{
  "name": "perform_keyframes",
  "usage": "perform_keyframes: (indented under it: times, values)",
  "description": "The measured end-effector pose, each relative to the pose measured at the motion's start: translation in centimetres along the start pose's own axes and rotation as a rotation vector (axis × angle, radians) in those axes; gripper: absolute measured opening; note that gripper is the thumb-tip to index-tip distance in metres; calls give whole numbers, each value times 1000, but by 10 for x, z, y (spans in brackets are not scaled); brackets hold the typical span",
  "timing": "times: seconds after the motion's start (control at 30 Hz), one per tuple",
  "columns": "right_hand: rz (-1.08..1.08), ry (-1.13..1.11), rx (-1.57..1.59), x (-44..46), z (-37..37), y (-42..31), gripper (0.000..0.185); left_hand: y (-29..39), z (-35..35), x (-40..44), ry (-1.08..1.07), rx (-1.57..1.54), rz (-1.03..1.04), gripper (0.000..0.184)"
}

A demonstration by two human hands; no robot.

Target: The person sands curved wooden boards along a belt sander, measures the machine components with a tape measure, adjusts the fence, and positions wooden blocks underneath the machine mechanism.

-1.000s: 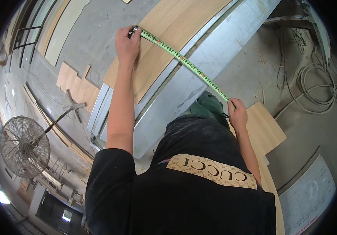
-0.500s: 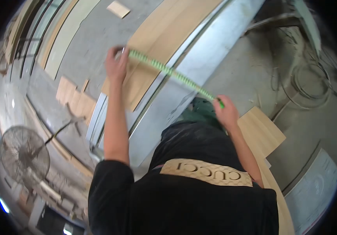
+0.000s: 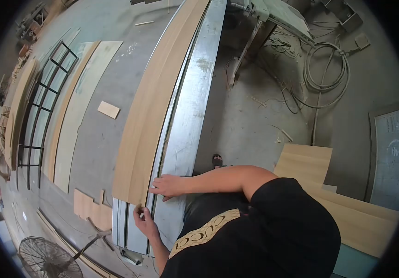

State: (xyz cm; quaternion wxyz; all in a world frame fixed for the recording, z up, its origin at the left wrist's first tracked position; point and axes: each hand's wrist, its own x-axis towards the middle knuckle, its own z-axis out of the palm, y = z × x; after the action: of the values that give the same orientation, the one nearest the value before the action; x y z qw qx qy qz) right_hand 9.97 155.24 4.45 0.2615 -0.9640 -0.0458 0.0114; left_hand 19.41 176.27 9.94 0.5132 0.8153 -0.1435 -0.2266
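A long wooden board (image 3: 150, 102) with a light wood grain lies lengthwise on a metal machine table (image 3: 188, 111). At the board's near end is my left hand (image 3: 146, 224), its fingers curled and its fingertips close to the board's edge. What they hold, if anything, is too small to make out. My right hand (image 3: 169, 185) reaches across the metal, its fingers bent over the rail beside the board's right edge. Its palm side is hidden, so whatever is under it cannot be seen. The green tape measure does not show now.
To the left are a black metal frame (image 3: 46, 109), a pale panel (image 3: 81, 109) and a wood offcut (image 3: 109, 110) on the floor. A fan (image 3: 46, 259) stands at lower left. Coiled hose (image 3: 324, 69) lies at upper right, with cut boards (image 3: 306, 160) to my right.
The stretched green tape has gone from view. My right hand has swung left onto the metal rail; my left hand has come down to the board's near end. The view has turned.
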Motion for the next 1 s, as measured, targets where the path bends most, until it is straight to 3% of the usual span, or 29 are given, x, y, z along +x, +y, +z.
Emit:
perform_keyframes:
  times: [0.13, 0.23, 0.27, 0.3, 0.33, 0.37, 0.5, 0.6, 0.63, 0.77, 0.9, 1.0]
  values:
    - [-113, 180, 18, -24, -13, 5, 76, 128, 30, 17, -321, -121, 412, 44]
    - [-176, 206, 173, -43, -29, 22, 80, 232, 87, 13, -732, -596, 686, 46]
    - [-106, 176, 247, -63, -55, 24, 74, 276, 107, 3, -913, -695, 747, 45]
    - [-13, 90, 354, -78, -88, 30, 62, 317, 131, -16, -1028, -816, 744, 59]
    - [65, 385, 268, -108, -103, 34, 46, 347, 154, -29, -1185, -921, 743, 57]
    - [40, 383, 285, -137, -121, 38, 46, 370, 176, -44, -1325, -1008, 727, 55]
    - [339, 670, 309, -268, -163, 81, 58, 422, 287, -96, -1901, -1251, 495, 47]
    - [749, 840, 175, -405, -141, 124, 55, 446, 376, -145, -2199, -1310, 311, 41]
    - [926, 841, 299, -458, -122, 134, 62, 453, 402, -160, -2277, -1320, 246, 39]
    - [1422, 959, 221, -623, -75, 127, 66, 477, 492, -209, -2550, -1316, -7, 31]
    - [1653, 1057, 343, -728, -25, 119, 66, 496, 563, -250, -2717, -1298, -226, 23]
    - [1787, 1232, 564, -760, 2, 134, 66, 512, 614, -267, -2778, -1283, -380, 30]
